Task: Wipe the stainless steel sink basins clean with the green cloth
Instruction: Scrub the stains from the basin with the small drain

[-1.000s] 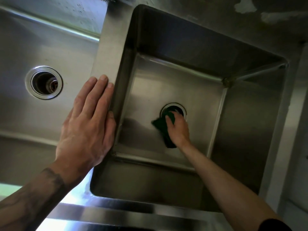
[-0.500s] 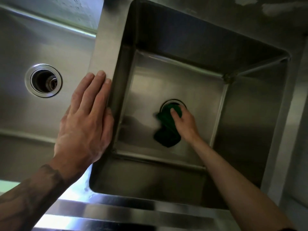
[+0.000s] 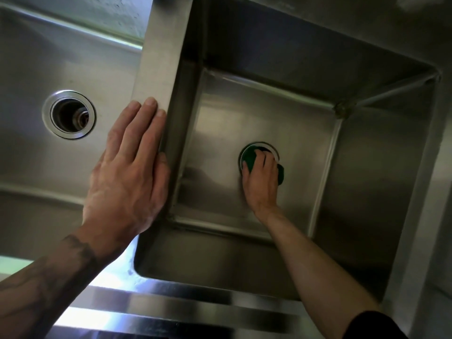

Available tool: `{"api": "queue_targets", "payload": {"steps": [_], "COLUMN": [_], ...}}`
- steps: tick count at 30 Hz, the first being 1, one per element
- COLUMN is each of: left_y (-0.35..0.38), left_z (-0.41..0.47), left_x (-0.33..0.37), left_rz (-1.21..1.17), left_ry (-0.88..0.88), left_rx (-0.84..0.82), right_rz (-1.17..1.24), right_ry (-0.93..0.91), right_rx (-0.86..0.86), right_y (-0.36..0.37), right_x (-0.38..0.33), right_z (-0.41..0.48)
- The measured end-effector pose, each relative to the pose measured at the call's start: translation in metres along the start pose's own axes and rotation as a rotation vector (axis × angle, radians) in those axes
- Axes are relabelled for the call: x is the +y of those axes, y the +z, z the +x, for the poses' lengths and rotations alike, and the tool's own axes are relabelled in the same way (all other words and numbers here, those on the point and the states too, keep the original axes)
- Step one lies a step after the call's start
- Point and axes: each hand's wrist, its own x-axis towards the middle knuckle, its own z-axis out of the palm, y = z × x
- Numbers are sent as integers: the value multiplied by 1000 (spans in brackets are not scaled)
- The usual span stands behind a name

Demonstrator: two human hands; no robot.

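Steel basin (image 3: 244,57); right hand (image 3: 261,182) hides most of green cloth (image 3: 248,157) over drain (image 3: 274,150).

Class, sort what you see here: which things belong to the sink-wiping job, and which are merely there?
In the job: green cloth; right hand gripping it; right basin; left basin.
Merely there: left hand flat on the divider; front rim.
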Motion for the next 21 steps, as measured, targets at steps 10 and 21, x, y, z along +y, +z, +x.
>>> {"api": "queue_targets", "payload": {"steps": [10,21], "left_y": [-3,-2], "left_z": [0,0], "left_x": [3,2], "left_rz": [15,12], "left_ry": [-15,7], "left_rx": [-9,9], "right_rz": [337,564], "right_ry": [76,152], "right_rx": [-59,-190], "right_y": [-56,-56], "right_x": [14,2], "right_z": [32,25]}}
